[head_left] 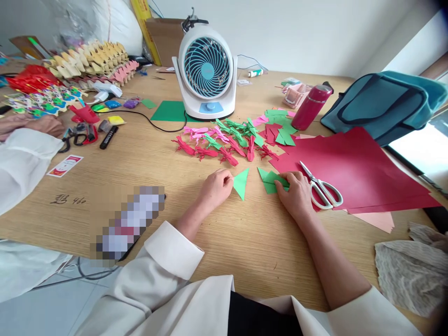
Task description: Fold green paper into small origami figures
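Note:
Between finger and thumb, my left hand (219,185) holds the corner of a light green folded paper triangle (241,183), which points down over the wooden table (231,238). To its right, my right hand (297,190) pinches green folded paper pieces (269,181) that lie one over another; its fingertips partly cover them. White-handled scissors (325,191) lie beside my right hand, partly on large red paper sheets (364,172). Beyond both hands are several folded paper figures in red (229,157), pink and green (238,135).
A white fan (207,70) stands at the back. Behind the red sheets are a red bottle (312,106) and a teal bag (385,105). At left lie a blurred phone (131,224), a black marker (108,137) and a card (65,166). A cloth (409,270) lies at right.

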A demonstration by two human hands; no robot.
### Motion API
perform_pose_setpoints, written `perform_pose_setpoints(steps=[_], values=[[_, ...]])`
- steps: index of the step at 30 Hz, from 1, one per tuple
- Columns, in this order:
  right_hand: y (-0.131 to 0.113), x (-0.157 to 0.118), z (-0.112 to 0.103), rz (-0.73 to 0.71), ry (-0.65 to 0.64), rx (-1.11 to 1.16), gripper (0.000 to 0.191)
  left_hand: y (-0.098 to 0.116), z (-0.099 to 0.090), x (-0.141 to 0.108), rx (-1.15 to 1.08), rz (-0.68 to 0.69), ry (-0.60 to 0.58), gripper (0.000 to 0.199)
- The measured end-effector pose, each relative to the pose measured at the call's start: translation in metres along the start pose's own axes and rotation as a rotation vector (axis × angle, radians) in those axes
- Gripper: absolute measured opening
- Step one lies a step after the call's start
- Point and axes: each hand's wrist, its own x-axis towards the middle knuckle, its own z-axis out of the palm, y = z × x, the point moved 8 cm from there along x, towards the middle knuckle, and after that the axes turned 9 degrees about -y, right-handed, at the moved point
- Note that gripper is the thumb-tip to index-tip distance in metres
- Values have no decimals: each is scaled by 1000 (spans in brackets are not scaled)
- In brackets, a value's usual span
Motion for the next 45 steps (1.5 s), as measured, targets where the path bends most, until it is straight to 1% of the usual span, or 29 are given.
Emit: perform_pose_setpoints(steps=[3,5,10,14,18,22,25,29,31,32,34,36,39,43,45], values=[[-1,1,-1,-17,-3,35,13,0,-1,-1,107,-35,-4,22],[-3,1,-4,-42,6,103,11,1,-4,-1,174,-43,8,20],[-10,1,-9,-50,15,268,8,-4,-12,-2,287,-43,90,17],[-14,0,-12,-48,30,338,9,-9,-15,-1,264,-46,116,14],[-11,-1,-11,11,40,447,10,-11,-15,-1,233,-29,122,10],[-5,-3,-3,113,-2,641,19,-10,-17,-1,220,57,164,18],[-6,-4,3,168,-44,791,24,-9,-18,0,231,90,184,25],[-12,-4,7,162,-70,928,27,1,-23,-4,240,135,238,26],[-15,-4,7,133,-73,959,28,10,-22,-7,178,188,236,23],[-16,-4,8,118,-77,971,28,16,-19,-8,132,219,209,21],[-19,-5,9,95,-87,987,29,21,-11,-8,4,224,138,18],[-23,-7,10,78,-98,991,29,22,-2,-8,-146,181,67,16],[-31,-10,13,54,-136,986,29,18,10,-7,-311,119,4,18],[-41,-14,20,36,-187,1025,28,14,21,-6,-525,105,-62,25],[-46,-15,24,20,-220,1059,27,14,23,-5,-607,108,-95,25]])
